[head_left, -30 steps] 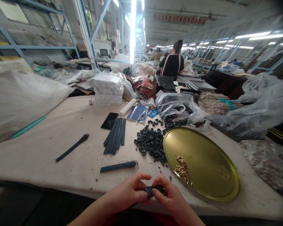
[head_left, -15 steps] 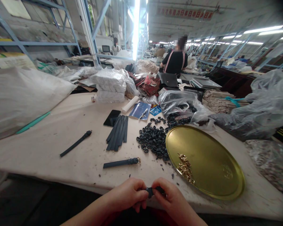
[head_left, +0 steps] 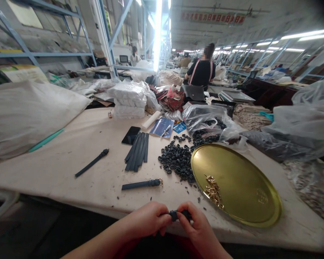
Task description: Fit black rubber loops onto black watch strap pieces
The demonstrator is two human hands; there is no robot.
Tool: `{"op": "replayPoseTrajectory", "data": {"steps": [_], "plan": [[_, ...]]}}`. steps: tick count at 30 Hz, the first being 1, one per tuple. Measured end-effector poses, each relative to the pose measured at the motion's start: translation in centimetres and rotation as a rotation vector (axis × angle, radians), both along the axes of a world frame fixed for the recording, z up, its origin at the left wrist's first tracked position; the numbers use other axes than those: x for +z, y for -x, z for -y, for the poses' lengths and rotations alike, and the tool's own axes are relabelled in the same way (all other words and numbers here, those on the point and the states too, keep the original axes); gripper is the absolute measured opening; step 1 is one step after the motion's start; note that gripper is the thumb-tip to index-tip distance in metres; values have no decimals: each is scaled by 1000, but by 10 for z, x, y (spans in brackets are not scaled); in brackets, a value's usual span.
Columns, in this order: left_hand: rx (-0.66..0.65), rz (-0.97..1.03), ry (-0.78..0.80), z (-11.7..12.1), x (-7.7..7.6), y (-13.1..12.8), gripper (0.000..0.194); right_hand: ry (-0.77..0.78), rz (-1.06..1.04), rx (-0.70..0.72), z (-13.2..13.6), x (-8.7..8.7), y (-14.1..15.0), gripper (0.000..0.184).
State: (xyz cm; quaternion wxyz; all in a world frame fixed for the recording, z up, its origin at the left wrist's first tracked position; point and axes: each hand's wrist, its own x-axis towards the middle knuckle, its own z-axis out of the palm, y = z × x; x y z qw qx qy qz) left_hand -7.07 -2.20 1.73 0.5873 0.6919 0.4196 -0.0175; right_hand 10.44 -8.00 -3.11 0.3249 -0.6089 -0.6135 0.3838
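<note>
Between my two hands, at the table's front edge, is a dark strap (head_left: 173, 215), mostly covered by my fingers. My left hand (head_left: 153, 217) is closed on its left part, and my right hand (head_left: 193, 219) pinches its right part. Beyond them lies a strap with a gold buckle (head_left: 142, 184). A second finished-looking strap (head_left: 91, 163) rests farther left. Several flat dark strips (head_left: 137, 151) lie fanned in a pile. Right of these is a heap of small black loops (head_left: 175, 160). Gold buckles (head_left: 214, 192) sit on an oval gold tray (head_left: 245, 180).
A phone (head_left: 131, 135), a blue booklet (head_left: 161, 127) with a pen, and a white roll (head_left: 151, 119) lie behind the strips. Plastic-wrapped bundles (head_left: 129, 97) and a clear bag (head_left: 205, 117) stand at the back. A large white sack (head_left: 32, 115) covers the left side. Farther off, a person (head_left: 201, 72) faces away.
The strap between my hands has risen slightly, and more of it shows between my fingers. The view has shifted a little, so the table things appear slightly farther right.
</note>
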Motion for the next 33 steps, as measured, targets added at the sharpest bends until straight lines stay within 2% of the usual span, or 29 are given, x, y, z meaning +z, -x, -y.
{"op": "replayPoseTrajectory", "data": {"steps": [8, 13, 18, 20, 22, 26, 29, 31, 33], "plan": [[-10, -1, -26, 7, -4, -4, 30, -7, -20, 40, 10, 1, 0, 16], [-55, -12, -117, 6, 3, 5, 27, 1, -43, 132, 15, 7, -3, 25], [-48, -33, -186, 7, -2, 10, 25, -138, 14, 201, 4, -8, 8, 31], [-58, -89, -308, 1, -8, 15, 25, -151, 41, 222, -10, -13, 20, 34], [-68, -194, -511, -12, -14, 24, 23, -136, 96, 206, -28, -14, 33, 37], [-41, -363, -928, -39, -26, 44, 16, -123, 351, 46, -68, -20, 49, 42], [-137, -382, -1044, -47, -40, 46, 15, -147, 419, 14, -87, -45, 44, 44], [-191, -378, -1104, -49, -49, 42, 20, -199, 321, 85, -91, -66, 37, 44], [-194, -375, -1131, -52, -54, 44, 29, -249, 222, 7, -89, -83, 29, 47]]}}
